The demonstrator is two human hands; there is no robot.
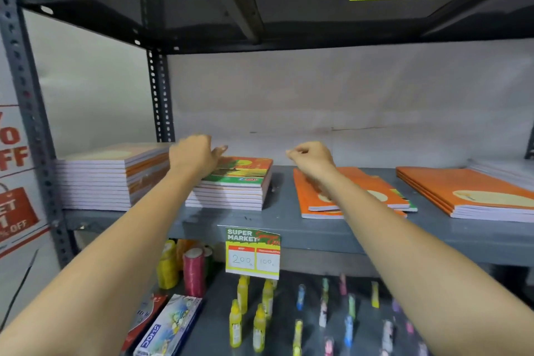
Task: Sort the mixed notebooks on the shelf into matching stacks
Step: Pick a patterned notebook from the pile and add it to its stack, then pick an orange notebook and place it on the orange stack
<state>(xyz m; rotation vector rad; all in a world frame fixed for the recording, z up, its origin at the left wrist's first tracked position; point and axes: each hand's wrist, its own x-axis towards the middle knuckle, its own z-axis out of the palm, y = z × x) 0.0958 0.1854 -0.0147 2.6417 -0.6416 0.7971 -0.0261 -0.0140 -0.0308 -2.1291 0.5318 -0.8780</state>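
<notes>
Several notebook stacks lie on the grey shelf (pixel 289 222). A tall stack with pale covers (pixel 109 179) sits at the left. Beside it is a shorter stack topped by an orange and green cover (pixel 239 182). My left hand (pixel 193 157) hovers at that stack's back left corner, fingers curled, holding nothing I can see. My right hand (pixel 310 157) is a loose fist above the far end of a messy pile of thin orange notebooks (pixel 355 196), holding nothing. A neat orange stack (pixel 468 196) lies at the right.
A price tag (pixel 252 253) hangs from the shelf's front edge. The lower shelf holds yellow glue bottles (pixel 245 315), thread spools (pixel 185 266), small coloured bottles (pixel 346 315) and boxes (pixel 170 324). Another shelf (pixel 260 9) runs overhead; a perforated upright (pixel 29 113) stands left.
</notes>
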